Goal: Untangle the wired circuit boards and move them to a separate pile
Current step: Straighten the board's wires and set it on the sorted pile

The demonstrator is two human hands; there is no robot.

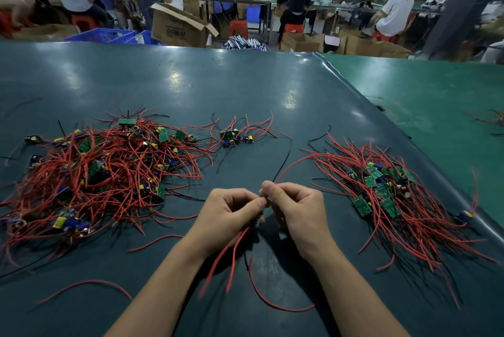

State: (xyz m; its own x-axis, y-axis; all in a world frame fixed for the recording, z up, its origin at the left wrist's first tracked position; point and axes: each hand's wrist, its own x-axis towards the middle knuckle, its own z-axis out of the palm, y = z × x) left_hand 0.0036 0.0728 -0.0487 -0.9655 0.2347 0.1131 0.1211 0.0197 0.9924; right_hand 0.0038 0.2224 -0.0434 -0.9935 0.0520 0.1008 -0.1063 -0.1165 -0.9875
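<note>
On my feed the table mat (245, 85) reads dark teal, with a brighter green mat (436, 85) joining it at right. The big tangled pile (92, 173) is mostly red wire with black strands, dotted with green boards and yellow and blue parts (same mix in the sorted pile (395, 195)). Behind, I see blue crates (103, 35) and red stools (238, 28).

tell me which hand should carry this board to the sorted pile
Right. The right hand is nearer the combed pile at right; the left hand sits toward the tangled heap.
</note>
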